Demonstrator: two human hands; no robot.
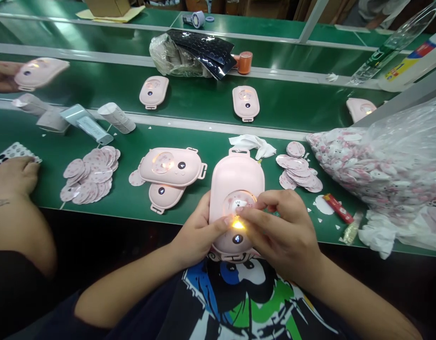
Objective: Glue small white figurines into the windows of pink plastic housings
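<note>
I hold a pink oval device [235, 184] upright at the near edge of the green table [203, 137]. My left hand [198, 233] grips its left side, thumb by a glowing yellow light on its face. My right hand [281, 226] pinches and presses a round cartoon sticker [237, 204] onto the device's front circle. Two more pink devices [171, 166] lie stacked just left of it. Loose round stickers [298, 169] are piled to the right, and another heap of them [92, 174] lies to the left.
A co-worker's arm [12, 189] rests at the left edge; another hand [1, 75] holds a pink device at far left. Pink devices [245, 102] ride the belt beyond. A clear bag of stickers [380, 165] fills the right. A red stick [338, 208] and white tissue [253, 143] lie nearby.
</note>
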